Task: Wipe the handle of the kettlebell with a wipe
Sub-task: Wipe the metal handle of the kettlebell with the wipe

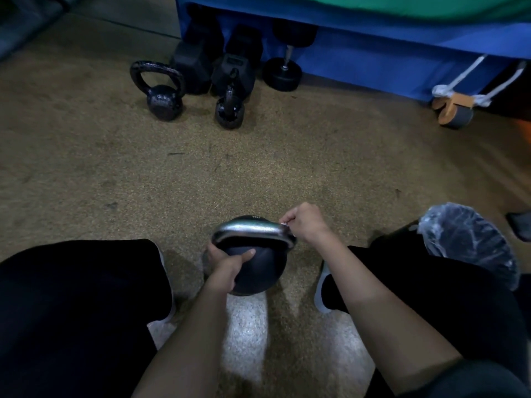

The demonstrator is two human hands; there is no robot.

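Note:
A dark kettlebell (258, 271) with a shiny metal handle (250, 229) stands on the floor between my knees. My left hand (230, 264) grips its round body on the near left side, thumb laid across the top. At the handle's right corner, my right hand (304, 225) is closed on a small white wipe (284, 224), of which only a sliver shows between the fingers. The wipe touches the handle's right end.
Two small black kettlebells (161, 93) (230, 107) and several dumbbells (281, 73) stand ahead against a blue padded box (373, 53). A bin lined with clear plastic (471, 245) sits by my right knee. A wheeled roller (454, 110) lies at far right. Brown carpet (287, 168) lies between.

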